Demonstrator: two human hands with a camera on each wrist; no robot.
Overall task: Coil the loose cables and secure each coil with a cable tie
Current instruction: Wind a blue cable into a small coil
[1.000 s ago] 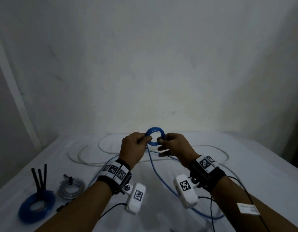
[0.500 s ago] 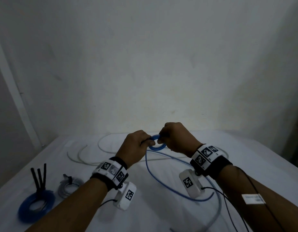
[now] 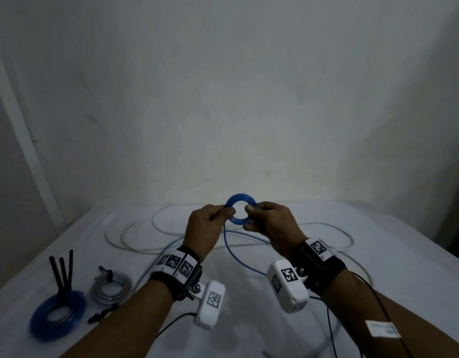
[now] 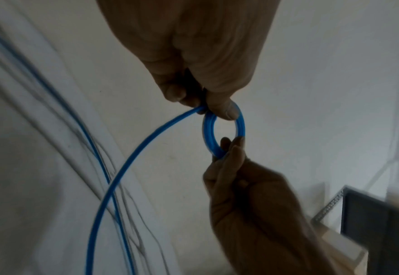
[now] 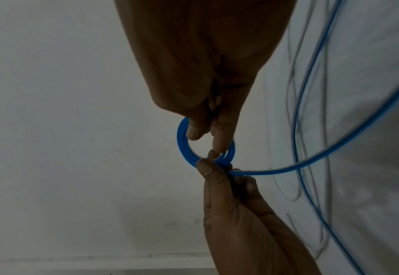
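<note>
A small blue cable coil (image 3: 240, 202) is held upright above the table between both hands. My left hand (image 3: 227, 213) pinches its left side, where the loose blue tail (image 3: 236, 257) leaves and drops to the table. My right hand (image 3: 250, 211) pinches the right side. In the left wrist view the left thumb and finger clamp the coil (image 4: 239, 128) at its top, with the right hand's fingertips (image 4: 231, 148) at its bottom. In the right wrist view the right hand's fingers (image 5: 222, 137) reach into the coil (image 5: 182, 143).
Loose white cable loops (image 3: 135, 228) lie across the far table. At the front left a tied blue coil (image 3: 40, 316) lies with black cable ties (image 3: 62, 270) standing on it. A tied grey coil (image 3: 111, 286) sits beside it, with one black tie (image 3: 102, 315) lying nearby.
Half a second ago my right hand was over the top of the coil. It is now back on the right side, and the coil faces me again, slightly higher.
</note>
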